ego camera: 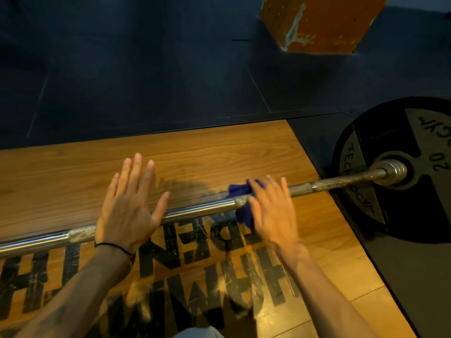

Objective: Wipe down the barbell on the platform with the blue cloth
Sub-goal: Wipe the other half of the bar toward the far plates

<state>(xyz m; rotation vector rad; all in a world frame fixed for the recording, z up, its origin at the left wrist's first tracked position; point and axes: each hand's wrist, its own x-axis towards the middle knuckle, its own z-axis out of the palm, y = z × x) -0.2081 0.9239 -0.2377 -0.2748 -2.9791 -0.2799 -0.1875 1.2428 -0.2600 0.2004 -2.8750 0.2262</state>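
A steel barbell lies across the wooden platform, its bar running from the lower left up to a black 20 plate at the right. The blue cloth is draped over the bar right of centre. My right hand presses flat on the cloth with straight fingers, covering most of it. My left hand lies flat over the bar further left, fingers spread and straight, with a thin black band around the wrist.
Large black letters are painted on the platform near me. Dark rubber flooring surrounds the wood. An orange wooden box stands at the far right. Chalky patches mark the bar's knurled sections.
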